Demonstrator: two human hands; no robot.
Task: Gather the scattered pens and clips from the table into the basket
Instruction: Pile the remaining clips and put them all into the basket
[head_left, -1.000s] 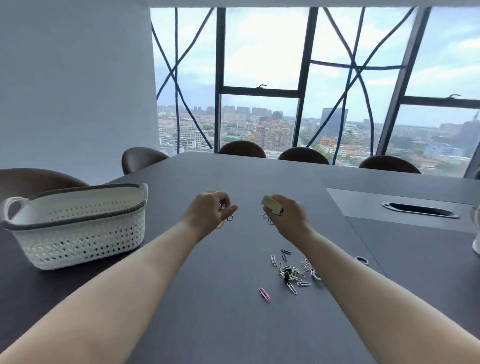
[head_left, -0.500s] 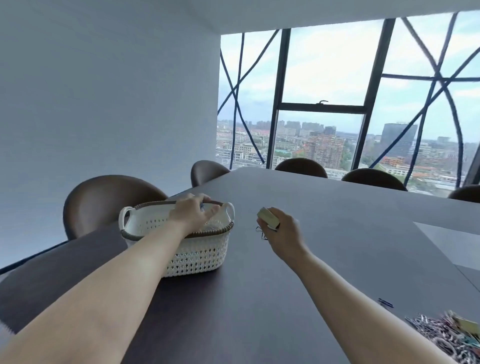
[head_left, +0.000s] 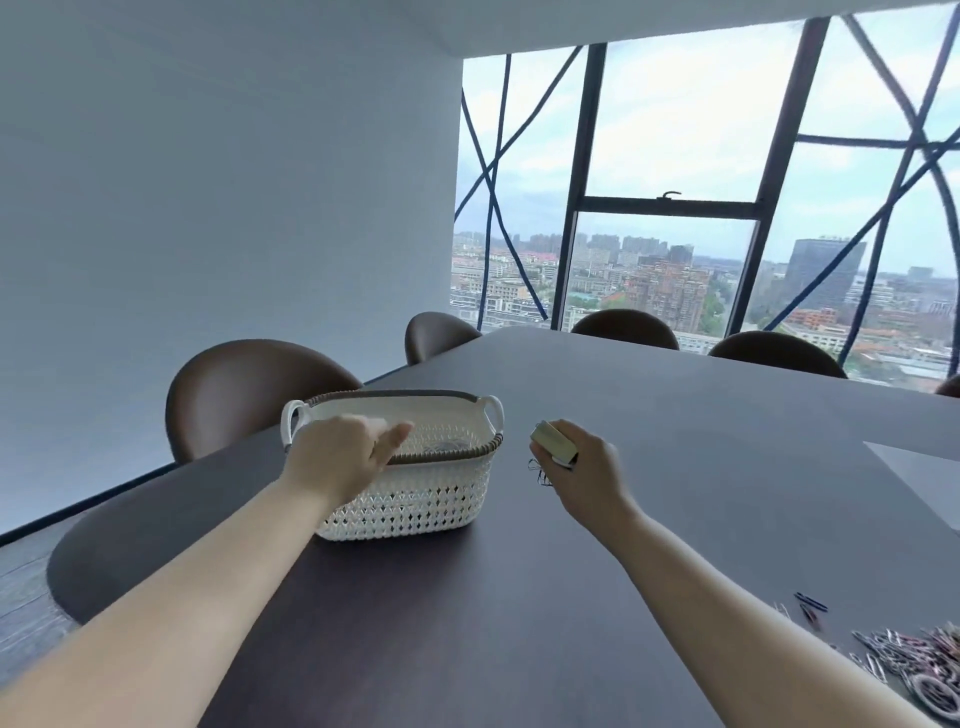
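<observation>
A white woven basket (head_left: 415, 499) with a brown rim and loop handles stands on the dark table (head_left: 675, 426), left of centre. My left hand (head_left: 345, 457) hovers over its near rim with fingers extended and nothing visible in it. A few small items lie inside the basket. My right hand (head_left: 582, 473), just right of the basket, grips a small pale box (head_left: 551, 441), and dark clips (head_left: 540, 474) dangle below its fingers. A heap of coloured paper clips (head_left: 914, 660) lies at the lower right edge.
Brown chairs stand around the table: one (head_left: 244, 389) behind the basket and others (head_left: 623, 327) along the window side. A lighter grey panel (head_left: 919, 478) is set into the tabletop at right. The table's rounded left edge runs near the basket.
My view swung left from the clip pile to the basket. My left hand, which held clips, moved over the basket and its fingers opened. The right hand kept hold of the box.
</observation>
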